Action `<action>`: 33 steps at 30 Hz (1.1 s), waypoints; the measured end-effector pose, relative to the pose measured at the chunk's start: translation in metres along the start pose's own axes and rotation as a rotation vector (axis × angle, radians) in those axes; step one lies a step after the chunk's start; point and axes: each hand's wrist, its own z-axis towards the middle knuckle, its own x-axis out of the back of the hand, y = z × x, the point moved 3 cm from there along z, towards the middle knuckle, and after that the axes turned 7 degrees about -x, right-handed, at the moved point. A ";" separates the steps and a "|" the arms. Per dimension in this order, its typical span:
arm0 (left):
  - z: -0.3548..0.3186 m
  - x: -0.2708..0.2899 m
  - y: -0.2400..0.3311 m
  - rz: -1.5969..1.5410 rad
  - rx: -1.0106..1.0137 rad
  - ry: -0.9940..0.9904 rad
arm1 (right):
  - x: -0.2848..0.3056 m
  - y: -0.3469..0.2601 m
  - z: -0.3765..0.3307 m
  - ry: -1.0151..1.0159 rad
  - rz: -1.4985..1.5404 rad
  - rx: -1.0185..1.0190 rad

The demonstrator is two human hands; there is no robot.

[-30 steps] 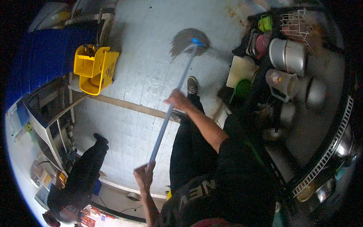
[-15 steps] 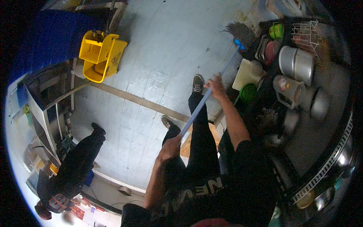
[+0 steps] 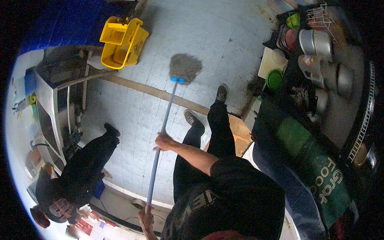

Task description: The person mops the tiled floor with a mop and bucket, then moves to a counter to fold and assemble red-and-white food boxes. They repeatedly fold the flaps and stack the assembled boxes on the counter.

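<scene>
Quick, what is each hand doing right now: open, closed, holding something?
Left hand: closed on the top end of the mop handle.
Right hand: closed around the mop handle, midway.

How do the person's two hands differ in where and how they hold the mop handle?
The right hand grips the blue mop handle near its middle, arm stretched forward. The left hand holds the handle's top end, close to the body at the picture's lower edge. Both are bare and closed around the same handle.
</scene>
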 end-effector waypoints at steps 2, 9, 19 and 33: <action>-0.011 -0.001 -0.011 0.132 -0.166 0.137 | -0.009 -0.013 -0.004 0.056 0.064 0.109; 0.031 -0.035 -0.004 0.381 -0.304 0.232 | 0.040 0.069 -0.056 0.294 0.131 -0.150; 0.023 -0.166 0.320 0.313 -0.754 -0.088 | 0.216 0.287 -0.204 0.768 0.154 -0.227; 0.060 -0.142 0.282 -0.282 -0.744 -0.256 | 0.580 0.284 -0.190 0.807 0.352 -0.586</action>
